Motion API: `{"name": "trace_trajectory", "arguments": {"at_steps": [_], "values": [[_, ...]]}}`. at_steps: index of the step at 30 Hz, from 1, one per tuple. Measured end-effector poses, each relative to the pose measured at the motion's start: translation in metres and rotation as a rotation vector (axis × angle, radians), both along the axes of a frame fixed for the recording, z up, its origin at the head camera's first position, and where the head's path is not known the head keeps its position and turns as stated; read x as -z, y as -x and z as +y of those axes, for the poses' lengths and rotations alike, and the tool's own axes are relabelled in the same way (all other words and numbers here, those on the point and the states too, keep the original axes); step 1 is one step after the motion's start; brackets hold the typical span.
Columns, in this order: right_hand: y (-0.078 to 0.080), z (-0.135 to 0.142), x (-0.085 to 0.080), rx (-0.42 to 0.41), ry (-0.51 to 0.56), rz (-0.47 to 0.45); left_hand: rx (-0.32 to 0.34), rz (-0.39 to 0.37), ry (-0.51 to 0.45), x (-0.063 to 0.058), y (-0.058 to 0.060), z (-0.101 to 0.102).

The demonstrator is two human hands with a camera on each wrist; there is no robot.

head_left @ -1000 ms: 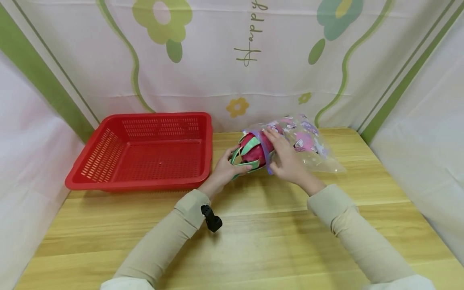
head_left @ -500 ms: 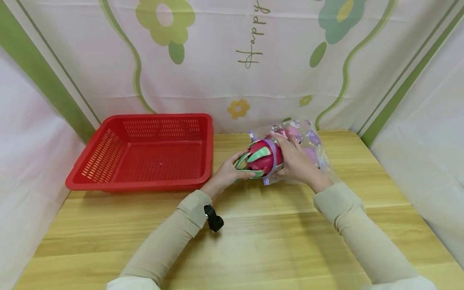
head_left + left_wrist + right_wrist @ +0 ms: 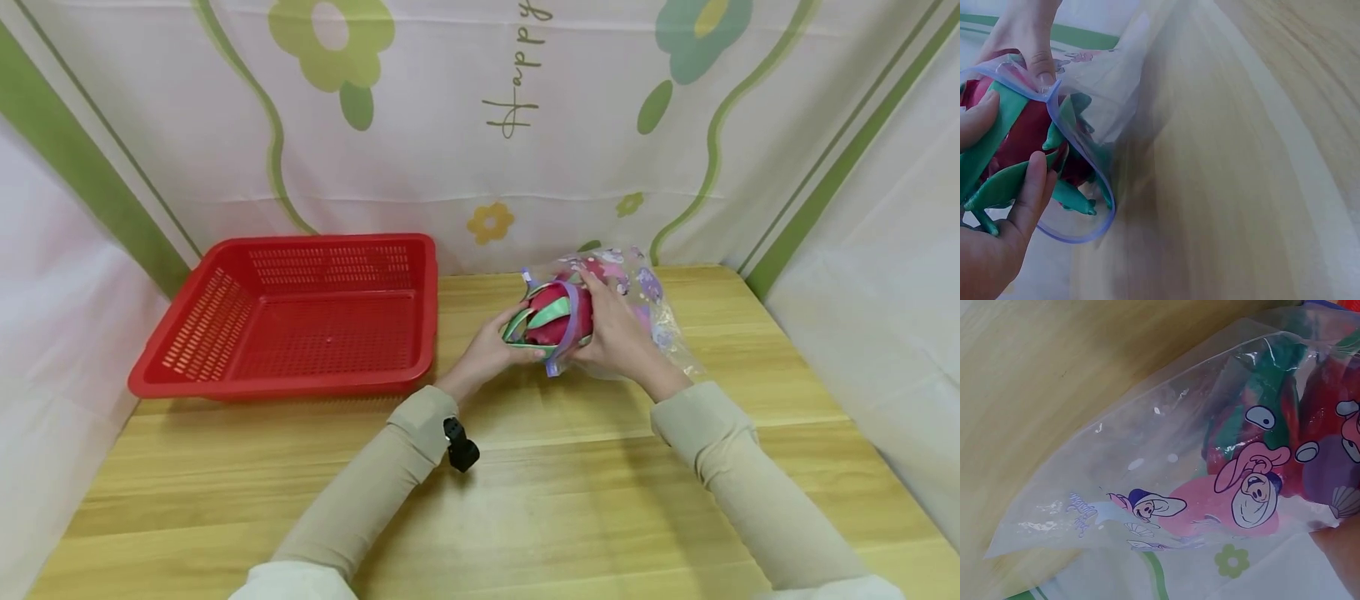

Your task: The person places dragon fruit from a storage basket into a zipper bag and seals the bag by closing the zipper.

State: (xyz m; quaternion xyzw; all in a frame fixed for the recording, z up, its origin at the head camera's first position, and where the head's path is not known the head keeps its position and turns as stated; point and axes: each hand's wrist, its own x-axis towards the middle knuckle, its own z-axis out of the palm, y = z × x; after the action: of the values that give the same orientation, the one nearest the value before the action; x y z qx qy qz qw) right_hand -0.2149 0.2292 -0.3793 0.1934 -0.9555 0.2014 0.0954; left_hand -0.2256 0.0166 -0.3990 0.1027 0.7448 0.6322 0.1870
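Observation:
A dragon fruit point(image 3: 555, 292), red with green leafy scales, sits partly in the mouth of a clear zip bag point(image 3: 648, 287) with purple and pink prints. My left hand point(image 3: 483, 354) grips the leafy end outside the bag; in the left wrist view its thumb and fingers point(image 3: 1032, 187) bend round the scales. My right hand point(image 3: 618, 333) holds the bag around the fruit near the purple rim point(image 3: 1085, 239). Through the plastic, in the right wrist view, red and green shapes point(image 3: 1254, 425) show; whether they are one fruit or two, I cannot tell.
A red plastic basket point(image 3: 300, 387) with slotted walls stands at the left on the wooden table point(image 3: 540, 500). Behind the table hangs a white cloth point(image 3: 420, 150) with flower prints. A black device point(image 3: 461, 450) is strapped to the left wrist.
The right hand has shifted right and slightly down, and its grip now goes round the bag and fruit. The left hand has moved right with the dragon fruit, which sits deeper in the bag.

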Motion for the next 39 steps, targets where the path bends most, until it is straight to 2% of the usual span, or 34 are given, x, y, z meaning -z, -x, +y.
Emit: {"name": "trace_trajectory", "arguments": {"at_steps": [6,9,13,15,16,18,19,22,24,26,29,32,39], "values": [[0.001,-0.001,-0.002,-0.015,-0.005,0.030,0.013,0.066,0.028,-0.003,0.003,0.000],[0.000,-0.003,-0.003,-0.010,-0.030,0.024,0.006,0.072,0.085,-0.004,0.004,0.001],[-0.001,-0.003,-0.004,-0.008,-0.069,0.051,0.015,0.148,0.201,-0.006,0.003,0.003],[-0.001,-0.002,-0.003,-0.013,-0.084,0.091,0.019,0.188,0.205,-0.006,0.003,0.004],[-0.001,-0.002,-0.002,-0.017,-0.087,0.115,0.014,0.183,0.188,-0.006,0.003,0.004],[0.000,-0.001,0.000,-0.015,-0.089,0.154,-0.016,0.124,0.112,-0.003,0.001,0.003],[0.000,0.000,0.000,-0.010,-0.085,0.169,-0.039,0.079,0.051,-0.003,0.000,0.001],[0.001,0.001,0.001,0.012,-0.065,0.181,-0.105,-0.048,-0.212,-0.001,-0.003,-0.005],[0.001,0.001,0.002,0.021,-0.050,0.180,-0.113,-0.062,-0.345,0.000,-0.006,-0.009],[0.001,0.000,0.001,0.023,-0.041,0.171,-0.088,-0.033,-0.422,0.000,-0.006,-0.011],[0.001,-0.003,0.001,0.024,-0.036,0.159,-0.059,0.032,-0.396,0.001,-0.007,-0.013],[0.000,-0.004,0.000,0.031,-0.024,0.156,-0.059,0.077,-0.347,0.004,-0.005,-0.012],[-0.002,-0.007,0.004,0.014,0.002,0.198,-0.077,0.110,-0.309,0.008,-0.003,-0.008]]}}
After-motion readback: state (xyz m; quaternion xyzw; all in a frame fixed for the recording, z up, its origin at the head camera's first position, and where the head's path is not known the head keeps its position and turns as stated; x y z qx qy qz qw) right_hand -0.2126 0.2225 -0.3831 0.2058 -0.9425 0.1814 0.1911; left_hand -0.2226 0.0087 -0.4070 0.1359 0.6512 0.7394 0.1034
